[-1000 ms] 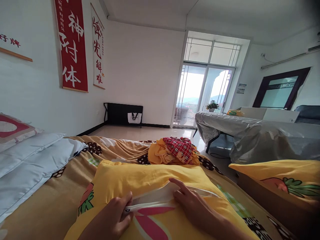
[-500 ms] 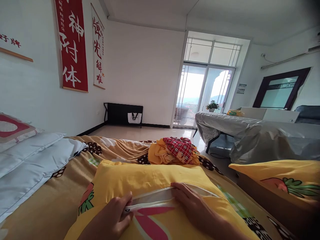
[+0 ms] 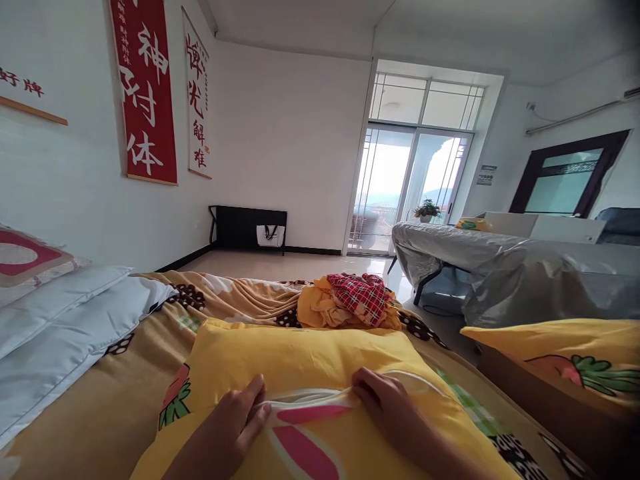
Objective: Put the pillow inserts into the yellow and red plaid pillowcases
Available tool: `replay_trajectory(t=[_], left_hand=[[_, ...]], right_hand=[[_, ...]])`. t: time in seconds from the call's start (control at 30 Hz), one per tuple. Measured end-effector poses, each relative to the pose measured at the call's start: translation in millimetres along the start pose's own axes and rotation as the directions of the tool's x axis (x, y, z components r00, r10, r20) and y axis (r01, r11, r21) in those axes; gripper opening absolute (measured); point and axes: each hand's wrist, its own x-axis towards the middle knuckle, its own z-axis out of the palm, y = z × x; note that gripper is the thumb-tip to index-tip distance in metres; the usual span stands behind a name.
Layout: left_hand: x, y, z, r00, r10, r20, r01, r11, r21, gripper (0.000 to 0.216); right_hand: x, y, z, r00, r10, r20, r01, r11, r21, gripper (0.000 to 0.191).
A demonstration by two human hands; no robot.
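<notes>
A yellow pillowcase (image 3: 285,353) with a carrot print and pink shapes lies before me, plump over a pillow. A white-edged zipper opening (image 3: 313,399) runs across its face, drawn down to a narrow gap. At the left end of the gap, my left hand (image 3: 237,417) pinches the pillowcase edge; the zipper pull is hidden by the fingers. My right hand (image 3: 385,407) is closed on the fabric edges at the right end, fingertips bent down over the seam. The pillow inside barely shows.
White pillows (image 3: 95,320) are stacked at the left. Crumpled yellow and red-checked cloth (image 3: 357,300) lies beyond the pillowcase on the patterned blanket (image 3: 125,387). Another yellow carrot-print pillow (image 3: 555,343) rests at the right, with a plastic-covered table (image 3: 500,267) behind it.
The opening has narrowed, covering the white pillow that showed inside. My right hand has gone from lying flat over the gap to gripping its edges; my left hand still pinches the left end.
</notes>
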Motion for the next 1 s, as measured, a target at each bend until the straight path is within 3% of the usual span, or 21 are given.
replay_trajectory(t=[0.2, 0.4, 0.53, 0.73, 0.83, 1.0], left_hand=[[7, 13, 0, 0.992, 0.120, 0.031, -0.120, 0.993, -0.016, 0.018], [1, 5, -12, 0.977, 0.205, -0.067, -0.214, 0.961, -0.177, 0.033], [-3, -11, -25, 0.965, 0.196, -0.175, -0.196, 0.980, 0.019, 0.024], [-8, -15, -35, 0.968, 0.243, -0.060, -0.232, 0.961, 0.149, 0.029], [-9, -13, -37, 0.969, 0.244, -0.031, -0.230, 0.945, 0.233, 0.018], [-8, -19, -38, 0.974, 0.222, -0.043, -0.197, 0.926, 0.324, 0.025]], right_hand=[[5, 8, 9, 0.991, 0.116, 0.067, -0.119, 0.992, 0.050, 0.016], [-7, 16, 16, 0.994, 0.104, 0.028, -0.105, 0.991, 0.079, 0.019], [-13, 21, 18, 0.994, 0.106, 0.021, -0.108, 0.989, 0.097, 0.020], [-14, 22, 18, 0.996, 0.084, 0.042, -0.089, 0.985, 0.151, 0.021], [-14, 22, 18, 0.997, 0.066, 0.032, -0.070, 0.986, 0.150, 0.021], [-16, 22, 17, 0.999, 0.049, 0.014, -0.050, 0.987, 0.155, 0.021]])
